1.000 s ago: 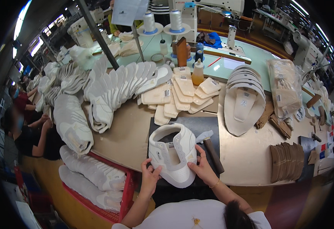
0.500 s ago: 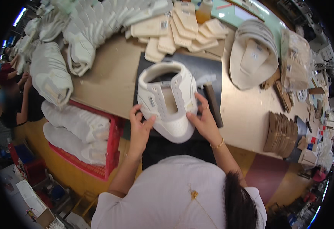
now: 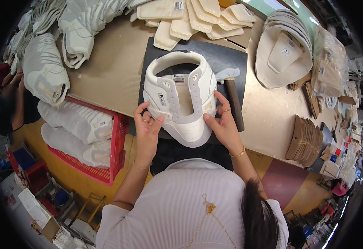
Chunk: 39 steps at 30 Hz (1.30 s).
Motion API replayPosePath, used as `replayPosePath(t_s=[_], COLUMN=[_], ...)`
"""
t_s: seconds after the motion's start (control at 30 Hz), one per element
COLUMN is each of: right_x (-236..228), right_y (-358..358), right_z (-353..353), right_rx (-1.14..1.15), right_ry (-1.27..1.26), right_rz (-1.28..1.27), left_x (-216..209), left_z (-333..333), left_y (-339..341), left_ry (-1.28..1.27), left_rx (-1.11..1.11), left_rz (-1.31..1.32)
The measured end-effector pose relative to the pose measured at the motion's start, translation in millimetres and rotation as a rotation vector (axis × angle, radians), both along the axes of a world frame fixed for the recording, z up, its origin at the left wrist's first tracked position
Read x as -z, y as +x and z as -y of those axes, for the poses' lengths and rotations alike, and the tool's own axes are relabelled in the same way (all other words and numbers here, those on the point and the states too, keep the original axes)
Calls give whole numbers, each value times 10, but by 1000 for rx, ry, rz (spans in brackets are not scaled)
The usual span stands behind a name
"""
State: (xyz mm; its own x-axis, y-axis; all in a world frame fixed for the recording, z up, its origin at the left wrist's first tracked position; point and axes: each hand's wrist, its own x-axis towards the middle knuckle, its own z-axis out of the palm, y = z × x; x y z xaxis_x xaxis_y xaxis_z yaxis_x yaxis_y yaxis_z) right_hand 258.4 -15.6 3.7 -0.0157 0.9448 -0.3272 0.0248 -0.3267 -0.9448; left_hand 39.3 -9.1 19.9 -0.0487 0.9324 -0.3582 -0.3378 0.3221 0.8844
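A white shoe upper [image 3: 190,130] with grey lace panels lies in front of me, its toe pointing toward my body. My left hand [image 3: 147,130] grips its left edge between thumb and fingers. On the opposite edge my right hand [image 3: 225,124] holds it the same way, thumb on top. Beneath the upper is a black mat [image 3: 156,45]. A hammer with a dark handle [image 3: 234,103] rests on the mat, right of the upper, its head partly covered by something pale.
Cream padded pieces [image 3: 185,25] lie at the back. Stacked uppers [image 3: 46,68] stand at left, above a red crate [image 3: 117,141] holding more. Nested beige pieces [image 3: 268,62], a plastic-wrapped bundle [image 3: 329,62] and brown card pieces [image 3: 304,143] sit at right. Another person [image 3: 17,95] is at far left.
The view has shifted slightly, so table things sit a little higher in the picture. Both hands keep their hold on the shoe upper, which lies much as before.
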Motion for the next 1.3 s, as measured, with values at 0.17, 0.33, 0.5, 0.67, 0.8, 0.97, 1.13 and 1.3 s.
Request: replayPosePath(t_s=[0.17,0.33,0.5,0.67,0.8,0.97,1.13,1.3], right_x=[-45,-40,-44,11,-106,-126,-92,-59], right_y=[16,0,-9,-2,-83,-87,-99,-95], right_z=[-13,36,60,74,77,62,45,38], right_rx=[-3,17,11,-20,65,27,38,35], right_ry=[-35,-45,-96,-145,-194,-215,-203,-180], right_rz=[0,-8,-42,76,171,298,349,382], left_x=[21,72,53,50,70,73,102,122], left_z=[-15,11,-1,-8,-23,-8,-30,-36], left_y=[6,-35,-21,0,-11,-25,-14,-9], left_ry=[-83,-113,-86,-8,25,1,31,46], left_rx=[-33,-9,-23,50,110,149,166,177], left_rz=[97,87,61,-113,-226,-293,-404,-465])
